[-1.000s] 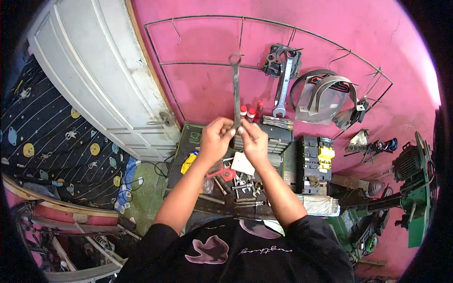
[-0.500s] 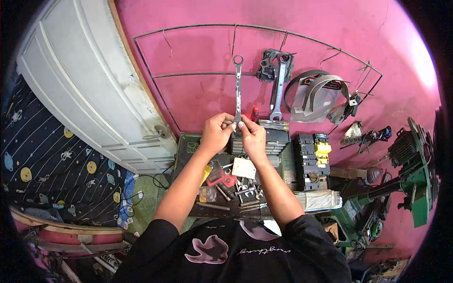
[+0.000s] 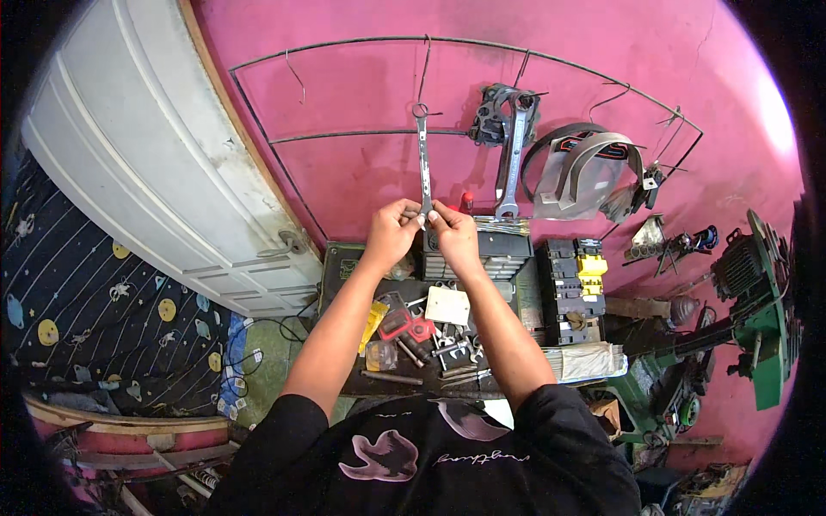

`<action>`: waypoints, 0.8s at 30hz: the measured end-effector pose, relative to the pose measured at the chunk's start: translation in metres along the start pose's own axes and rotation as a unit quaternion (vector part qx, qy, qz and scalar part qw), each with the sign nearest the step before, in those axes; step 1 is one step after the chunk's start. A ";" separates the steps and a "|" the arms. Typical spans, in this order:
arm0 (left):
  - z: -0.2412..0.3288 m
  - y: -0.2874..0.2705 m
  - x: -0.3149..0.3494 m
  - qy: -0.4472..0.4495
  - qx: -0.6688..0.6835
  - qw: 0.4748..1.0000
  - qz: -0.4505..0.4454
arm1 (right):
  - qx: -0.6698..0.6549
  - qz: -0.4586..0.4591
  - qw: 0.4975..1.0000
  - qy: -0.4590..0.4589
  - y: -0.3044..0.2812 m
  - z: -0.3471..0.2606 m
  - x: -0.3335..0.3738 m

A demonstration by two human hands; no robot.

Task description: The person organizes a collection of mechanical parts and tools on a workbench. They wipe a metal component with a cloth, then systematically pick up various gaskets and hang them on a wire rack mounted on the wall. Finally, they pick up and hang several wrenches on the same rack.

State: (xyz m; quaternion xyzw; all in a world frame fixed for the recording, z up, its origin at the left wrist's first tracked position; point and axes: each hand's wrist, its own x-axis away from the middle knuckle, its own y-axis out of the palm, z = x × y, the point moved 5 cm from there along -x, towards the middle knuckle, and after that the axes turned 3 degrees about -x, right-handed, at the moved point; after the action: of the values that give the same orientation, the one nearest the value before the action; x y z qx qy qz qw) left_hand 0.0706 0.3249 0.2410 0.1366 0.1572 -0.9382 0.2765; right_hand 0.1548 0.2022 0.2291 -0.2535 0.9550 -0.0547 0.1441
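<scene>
A long combination wrench (image 3: 424,163) stands upright between my hands, its ring end up against the pink wall. That ring is at the lower end of a wire hook (image 3: 422,77); whether the hook passes through it I cannot tell. My left hand (image 3: 393,230) pinches the wrench's lower end from the left. From the right, my right hand (image 3: 454,236) grips the same end, thumbs close together. The fingers hide most of that end. Just right, a larger wrench (image 3: 514,155) hangs from the rack.
A black metal rack (image 3: 361,135) spans the wall, with belts (image 3: 572,163) hanging at its right. Below my hands are a drawer cabinet (image 3: 486,268) and a bench with loose tools and a red case (image 3: 404,325). A white door (image 3: 172,163) stands left; a green machine (image 3: 766,318) stands right.
Both hands have moved slightly left and up with the wrench. Its ring end has shifted left, from beside the hook's line to the hook's lower end. The grip is unchanged.
</scene>
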 end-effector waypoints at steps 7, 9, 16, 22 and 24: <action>-0.039 0.009 -0.001 -0.012 -0.057 0.998 0.033 | 0.113 -0.026 0.990 -0.076 -0.003 0.036 -0.009; -0.052 0.009 0.000 -0.014 -0.063 0.997 0.048 | 0.064 -0.056 0.995 -0.044 -0.005 0.044 -0.007; -0.104 0.017 0.035 -0.051 -0.067 0.995 0.057 | 0.074 -0.102 0.990 0.065 -0.053 0.123 0.054; -0.194 0.065 0.140 -0.178 -0.148 0.971 -0.051 | 0.266 0.018 0.944 0.195 -0.150 0.268 0.189; -0.220 0.090 0.170 -0.224 -0.178 0.954 -0.085 | 0.309 0.004 0.911 0.274 -0.168 0.291 0.221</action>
State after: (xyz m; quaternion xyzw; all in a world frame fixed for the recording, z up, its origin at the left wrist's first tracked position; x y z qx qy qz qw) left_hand 0.0212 0.2539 -0.0384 -0.1426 0.2669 -0.9213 0.2440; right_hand 0.1380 -0.0627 -0.0730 -0.1673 0.8932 -0.4141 -0.0521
